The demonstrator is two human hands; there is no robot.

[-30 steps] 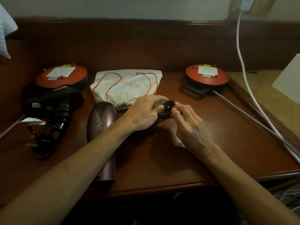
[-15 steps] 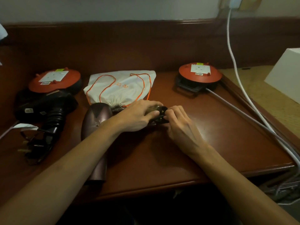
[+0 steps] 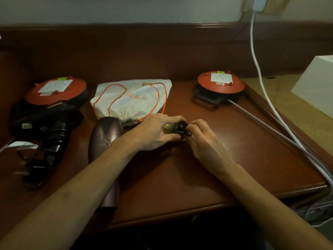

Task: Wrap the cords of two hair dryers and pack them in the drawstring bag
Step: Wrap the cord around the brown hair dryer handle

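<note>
Nearest the bench's (image 3: pixel 180 195) front edge, two bare forearms reach in from below and meet over the middle of the dark wood. The left hand (image 3: pixel 155 131) has its fingers curled over a small black plug (image 3: pixel 178 129) with a brass-coloured pin showing, and the right hand (image 3: pixel 207 143) comes in from the other side, its fingertips pinching the same plug, so both hands grip it together just above the surface. Under the left forearm lies a mauve hair dryer (image 3: pixel 105 141), its handle pointing toward the front edge and its rounded barrel toward the back; how its cord runs to the hands I cannot tell, since the arm hides it. Over at the left sits a black hair dryer (image 3: pixel 45 123) on its side, its ribbed handle angled forward and a loose tangle of black cord (image 3: pixel 36 166) with a plug lying just in front of it. Beyond the hands, a white drawstring bag (image 3: pixel 133 98) with orange strings lies flat, its gathered mouth touching the mauve dryer's barrel. Farther back, a red cable reel (image 3: pixel 55 91) stands behind the black dryer and a second red reel (image 3: pixel 220 83) sits at the right, with a grey cable (image 3: pixel 270 130) running from it toward the bench's right side. A white cable (image 3: pixel 259 74) drops from a wall socket (image 3: pixel 259 3) at the far right.
</note>
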